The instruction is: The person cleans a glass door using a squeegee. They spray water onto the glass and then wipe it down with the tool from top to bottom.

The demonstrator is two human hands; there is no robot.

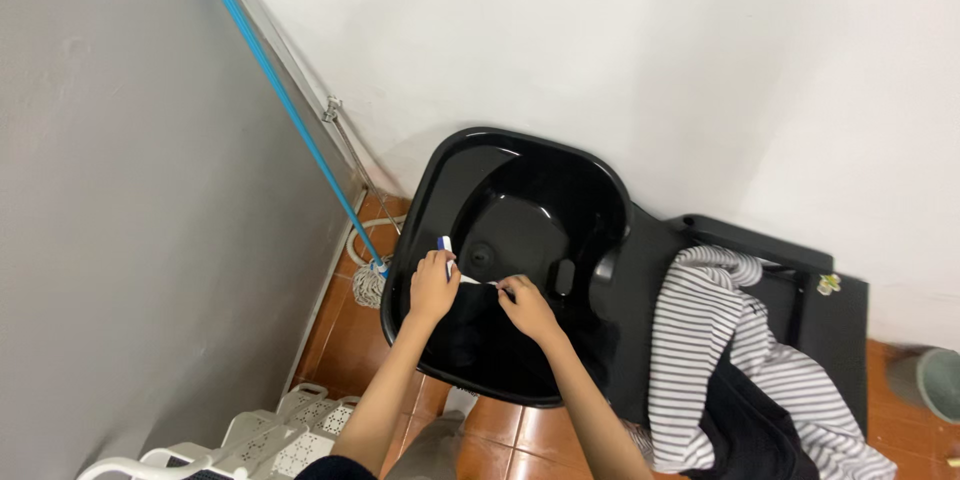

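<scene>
Over the near rim of a glossy black hair-washing basin, both my hands meet. My left hand grips a small white tube-like item with a blue cap. My right hand pinches the other, white end of it between fingertips. The basin's drain lies just beyond my hands. What the small item is exactly, I cannot tell.
A mop with a blue handle leans in the corner, its head on the orange tiled floor. A striped cloth drapes over the black seat at right. White plastic stools stand at lower left. A grey bucket sits far right.
</scene>
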